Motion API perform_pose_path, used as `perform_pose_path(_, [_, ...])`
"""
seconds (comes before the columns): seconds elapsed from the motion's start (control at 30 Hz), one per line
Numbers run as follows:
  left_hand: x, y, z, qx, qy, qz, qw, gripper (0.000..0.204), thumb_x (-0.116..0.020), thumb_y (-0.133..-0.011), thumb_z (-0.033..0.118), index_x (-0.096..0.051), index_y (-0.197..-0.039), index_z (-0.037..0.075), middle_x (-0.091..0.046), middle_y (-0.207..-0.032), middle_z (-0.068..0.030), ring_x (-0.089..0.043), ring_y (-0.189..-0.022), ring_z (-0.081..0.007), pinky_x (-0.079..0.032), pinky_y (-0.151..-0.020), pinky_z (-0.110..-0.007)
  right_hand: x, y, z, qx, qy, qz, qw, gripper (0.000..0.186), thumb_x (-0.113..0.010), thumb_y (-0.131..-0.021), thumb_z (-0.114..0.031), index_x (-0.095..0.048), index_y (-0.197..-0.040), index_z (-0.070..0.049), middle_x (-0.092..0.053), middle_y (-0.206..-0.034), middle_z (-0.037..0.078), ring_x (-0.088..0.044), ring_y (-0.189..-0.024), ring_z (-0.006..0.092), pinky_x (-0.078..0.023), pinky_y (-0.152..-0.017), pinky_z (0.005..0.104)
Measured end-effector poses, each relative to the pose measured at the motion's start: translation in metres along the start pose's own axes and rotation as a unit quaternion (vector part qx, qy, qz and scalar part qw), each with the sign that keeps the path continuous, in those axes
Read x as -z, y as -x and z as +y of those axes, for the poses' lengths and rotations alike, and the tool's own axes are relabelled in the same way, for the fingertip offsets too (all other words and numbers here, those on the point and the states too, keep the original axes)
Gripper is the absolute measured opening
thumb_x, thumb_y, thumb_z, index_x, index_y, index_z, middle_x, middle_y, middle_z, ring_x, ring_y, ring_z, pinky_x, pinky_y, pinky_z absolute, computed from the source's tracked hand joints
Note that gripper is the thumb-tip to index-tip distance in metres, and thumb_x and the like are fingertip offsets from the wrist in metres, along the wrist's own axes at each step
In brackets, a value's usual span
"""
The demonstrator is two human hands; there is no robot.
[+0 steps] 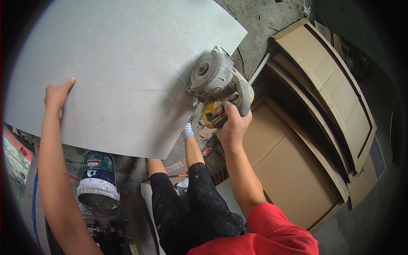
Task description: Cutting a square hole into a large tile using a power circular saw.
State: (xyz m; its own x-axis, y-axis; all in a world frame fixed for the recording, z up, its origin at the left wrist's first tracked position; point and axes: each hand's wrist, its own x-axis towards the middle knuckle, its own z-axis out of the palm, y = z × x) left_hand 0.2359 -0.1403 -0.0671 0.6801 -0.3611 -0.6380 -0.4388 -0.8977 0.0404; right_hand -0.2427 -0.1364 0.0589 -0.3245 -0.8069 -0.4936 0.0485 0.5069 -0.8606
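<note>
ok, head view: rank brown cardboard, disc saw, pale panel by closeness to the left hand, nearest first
1. Pale panel: touching the left hand.
2. Disc saw: across the panel, in the right hand.
3. Brown cardboard: far right, beyond the saw.

On the right I can see a large brown cardboard sheet (293, 157), with a pale-edged cardboard panel (340, 93) farther out, tilted over more dark-gapped layers. Toward the near left, I make out a bucket (99, 170) with a teal and dark-blue label and a white band at its near end, while a blue strip (35, 208) runs along the left rim. Across the far right, a thin dark cable (243, 59) lies on the rough grey floor (259, 19).
</note>
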Motion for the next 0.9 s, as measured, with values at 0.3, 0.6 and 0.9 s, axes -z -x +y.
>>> perform_pose_path(0.3, [0.0012, 0.0015, 0.0025, -0.007, 0.003, 0.0, 1.0, 0.089, -0.087, -0.075, 0.053, -0.059, -0.123, -0.017, -0.068, -0.121, -0.0301, -0.069, -0.112, -0.0368, -0.054, -0.096, -0.044, -0.0039, -0.0016, -0.0011, -0.005, 0.004, 0.008, 1.0, 0.005, -0.058, -0.086, 0.002, -0.058, -0.092, 0.001, -0.062, -0.071, 0.008, -0.06, -0.061, 0.0165, -0.052, -0.06, 0.0304])
perform_pose_path(0.6, [0.0006, 0.0004, 0.0026, -0.009, -0.013, -0.011, 1.0, 0.086, -0.084, -0.077, 0.057, -0.063, -0.118, -0.016, -0.071, -0.113, -0.0289, -0.072, -0.103, -0.0356, -0.056, -0.091, -0.044, -0.0028, -0.0034, -0.0052, 0.004, 0.027, -0.003, 1.0, 0.006, -0.057, -0.087, 0.003, -0.057, -0.094, 0.001, -0.061, -0.074, 0.009, -0.059, -0.06, 0.0176, -0.051, -0.06, 0.0317])
perform_pose_path(0.9, [-0.004, -0.0028, 0.001, -0.041, -0.002, -0.002, 0.999, 0.085, -0.081, -0.08, 0.058, -0.064, -0.118, -0.015, -0.072, -0.108, -0.028, -0.074, -0.099, -0.0352, -0.056, -0.089, -0.044, -0.0035, -0.0071, -0.001, -0.005, 0.019, -0.003, 1.0, 0.005, -0.057, -0.087, 0.003, -0.059, -0.092, 0.002, -0.061, -0.073, 0.008, -0.058, -0.059, 0.0179, -0.05, -0.06, 0.0322])
